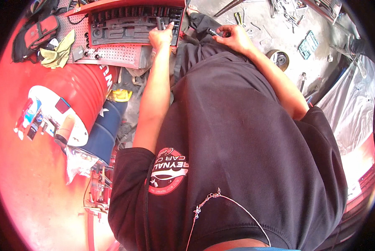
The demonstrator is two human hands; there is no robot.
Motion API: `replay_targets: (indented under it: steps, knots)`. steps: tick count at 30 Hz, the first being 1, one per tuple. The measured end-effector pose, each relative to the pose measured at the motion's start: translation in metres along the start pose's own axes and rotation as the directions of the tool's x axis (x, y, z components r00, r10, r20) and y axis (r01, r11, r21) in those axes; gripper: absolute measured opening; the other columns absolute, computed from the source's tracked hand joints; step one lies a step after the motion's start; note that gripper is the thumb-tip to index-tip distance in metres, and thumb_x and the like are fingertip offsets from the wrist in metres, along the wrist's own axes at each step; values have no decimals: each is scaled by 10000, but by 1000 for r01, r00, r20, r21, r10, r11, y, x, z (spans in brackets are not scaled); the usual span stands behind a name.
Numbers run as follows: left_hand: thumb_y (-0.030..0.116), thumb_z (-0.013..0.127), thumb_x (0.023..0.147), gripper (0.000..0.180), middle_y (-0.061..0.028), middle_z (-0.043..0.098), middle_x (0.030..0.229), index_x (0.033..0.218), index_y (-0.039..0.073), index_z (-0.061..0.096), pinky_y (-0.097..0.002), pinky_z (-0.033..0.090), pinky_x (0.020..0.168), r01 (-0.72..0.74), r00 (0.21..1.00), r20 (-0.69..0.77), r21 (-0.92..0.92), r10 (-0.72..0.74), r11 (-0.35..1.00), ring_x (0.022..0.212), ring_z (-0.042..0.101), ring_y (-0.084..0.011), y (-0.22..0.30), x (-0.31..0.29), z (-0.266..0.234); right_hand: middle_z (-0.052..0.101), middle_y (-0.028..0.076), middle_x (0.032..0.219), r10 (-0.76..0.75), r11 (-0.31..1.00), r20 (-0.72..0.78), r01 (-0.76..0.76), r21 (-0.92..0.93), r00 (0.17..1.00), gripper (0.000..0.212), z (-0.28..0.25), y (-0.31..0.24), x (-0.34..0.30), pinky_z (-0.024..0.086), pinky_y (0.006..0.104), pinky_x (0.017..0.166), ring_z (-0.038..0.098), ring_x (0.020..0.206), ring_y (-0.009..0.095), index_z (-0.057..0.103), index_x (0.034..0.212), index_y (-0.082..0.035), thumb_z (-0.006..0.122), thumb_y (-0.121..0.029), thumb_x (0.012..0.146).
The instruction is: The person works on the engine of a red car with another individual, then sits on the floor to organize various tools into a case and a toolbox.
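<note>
My left hand (161,37) is over the right part of a black moulded tool tray (122,35), fingers closed around a dark cylindrical socket (158,22) that stands up from the tray area. Whether the socket sits in a slot is hidden by the hand. To the right, above my dark trousers, my right hand (234,38) pinches another dark socket (213,32) between thumb and fingers. Dark round sockets fill slots along the tray's far and right edges. Its long middle recesses show no tools.
The tray lies in a red cabinet (129,6) beside a perforated shelf (116,54) with a yellow-green glove (58,51). Red (80,83) and blue (101,136) drums stand at left. Pliers (238,18), a round dark part (278,60) and a teal case (308,44) lie on the floor at right.
</note>
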State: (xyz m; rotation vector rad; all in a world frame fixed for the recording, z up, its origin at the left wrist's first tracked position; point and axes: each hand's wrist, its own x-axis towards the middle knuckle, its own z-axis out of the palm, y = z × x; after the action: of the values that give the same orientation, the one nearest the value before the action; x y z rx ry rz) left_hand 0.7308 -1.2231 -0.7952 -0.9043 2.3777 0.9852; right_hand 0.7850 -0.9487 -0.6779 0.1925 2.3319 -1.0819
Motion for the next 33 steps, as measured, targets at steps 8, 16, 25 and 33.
replay_targets:
  steps: [8,16,25,33]
  knots:
    - [264,876,734,269,32,570,619,821,81,699,-247,366,461,155,963,264,-412,-45,898,480,486,-71,-1,-13,-19,623,60,695,-24,999,-71,26,33,997,430,2,11,-1,487,305,623,586,644,139,720,1018,-37,789,-372,757]
    - [141,725,888,126,24,537,663,908,65,626,-240,381,482,80,884,370,-722,285,687,533,479,-66,-24,-54,-107,669,109,791,-15,998,-101,21,65,995,502,18,-2,-15,506,333,695,638,724,183,712,1068,-40,784,-425,755]
    - [119,757,855,211,-12,547,722,918,48,568,-241,413,526,-390,766,-41,-824,642,412,602,525,-107,15,-139,-204,656,121,775,-142,989,-29,143,40,989,475,38,-35,-27,502,330,681,618,726,165,691,1090,-8,794,-348,774]
    - [81,823,783,193,-27,625,814,853,29,651,-253,457,655,-515,732,-267,-819,627,254,719,565,-107,19,-175,-231,648,127,778,-201,980,7,201,-12,980,473,51,-56,-32,497,335,688,611,722,172,690,1087,-9,786,-360,784]
